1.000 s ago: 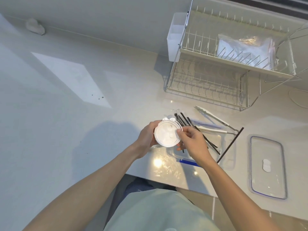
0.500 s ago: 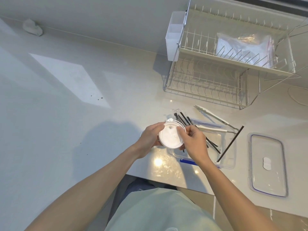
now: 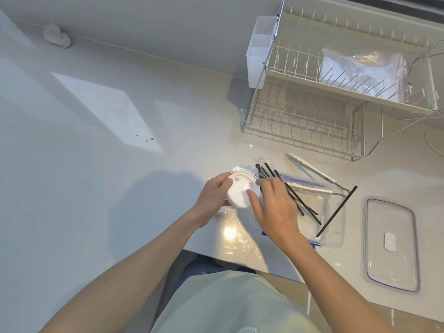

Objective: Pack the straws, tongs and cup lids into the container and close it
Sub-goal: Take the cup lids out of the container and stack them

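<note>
Straws (image 3: 292, 197), tongs (image 3: 312, 175) across open container (image 3: 332, 233). Lids (image 3: 241, 194) unpacked: left hand (image 3: 212, 199) fingers pinching stack, right hand (image 3: 274, 207) fingers spread on top. Cover (image 3: 390, 243) right, off.

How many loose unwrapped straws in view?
1: a single black straw leaning across the container's right end. The other straws sit bundled in a clear wrapper, partly hidden by the right hand.
</note>
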`<state>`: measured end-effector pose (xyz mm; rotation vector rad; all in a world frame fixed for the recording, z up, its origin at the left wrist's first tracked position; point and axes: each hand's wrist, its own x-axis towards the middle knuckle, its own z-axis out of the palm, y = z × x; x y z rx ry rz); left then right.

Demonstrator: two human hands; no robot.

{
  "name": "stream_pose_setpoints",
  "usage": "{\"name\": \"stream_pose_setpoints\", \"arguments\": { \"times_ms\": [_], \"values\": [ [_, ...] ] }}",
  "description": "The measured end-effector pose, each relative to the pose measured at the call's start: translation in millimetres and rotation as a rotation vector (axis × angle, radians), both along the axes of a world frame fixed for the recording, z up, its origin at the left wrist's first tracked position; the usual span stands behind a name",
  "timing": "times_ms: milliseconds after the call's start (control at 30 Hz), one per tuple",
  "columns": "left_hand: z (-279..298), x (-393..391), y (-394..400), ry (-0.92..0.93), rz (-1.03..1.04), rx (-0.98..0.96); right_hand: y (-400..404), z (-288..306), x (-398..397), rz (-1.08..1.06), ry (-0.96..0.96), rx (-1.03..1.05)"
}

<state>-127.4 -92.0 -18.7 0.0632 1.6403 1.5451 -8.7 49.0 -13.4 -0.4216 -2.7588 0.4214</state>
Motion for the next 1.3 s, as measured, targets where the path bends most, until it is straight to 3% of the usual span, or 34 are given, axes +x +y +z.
{"name": "stream_pose_setpoints", "arguments": {
  "times_ms": [100,167,233,367,467,533,600,733,833,1033,1300],
  "values": [
    [2.0,-10.8,-6.3,-0.048,0.069,0.007,-14.4,6.8,-14.3,0.216,-0.097,0.098],
    [6.1,-16.5,-9.0,-0.089,0.102,0.005,-23.5,13.0,-28.0,0.219,-0.146,0.127],
    [11.8,-23.7,-12.8,-0.117,0.120,0.043,-30.3,20.2,-42.9,0.166,-0.155,0.022],
    [21.9,-44.5,-22.4,-0.148,0.257,0.144,-28.4,36.0,-70.5,-0.103,-0.093,-0.709],
    [17.1,-54.3,-30.8,-0.038,0.300,-0.008,-23.4,40.0,-85.0,-0.248,0.021,-1.173],
    [11.3,-54.8,-38.2,-0.077,0.253,-0.067,-22.8,35.1,-87.9,-0.303,0.029,-1.416],
    [3.6,-51.0,-46.3,-0.142,0.204,-0.027,-26.9,26.2,-86.8,-0.356,-0.010,-1.502],
    [-16.4,-37.1,-59.2,-0.058,0.225,-0.064,-43.9,1.7,-73.5,-0.419,-0.185,-1.464],
    [-33.7,-27.1,-67.1,0.052,0.156,-0.200,-58.1,-15.5,-60.4,-0.448,-0.361,-1.252],
    [-49.2,-13.9,-64.2,0.170,0.031,-0.335,-73.2,-34.6,-46.6,-0.467,-0.490,-0.855],
    [-55.6,-10.3,-50.1,0.281,-0.079,-0.435,-75.9,-41.2,-50.1,-0.540,-0.594,-0.793]
  ]
}}
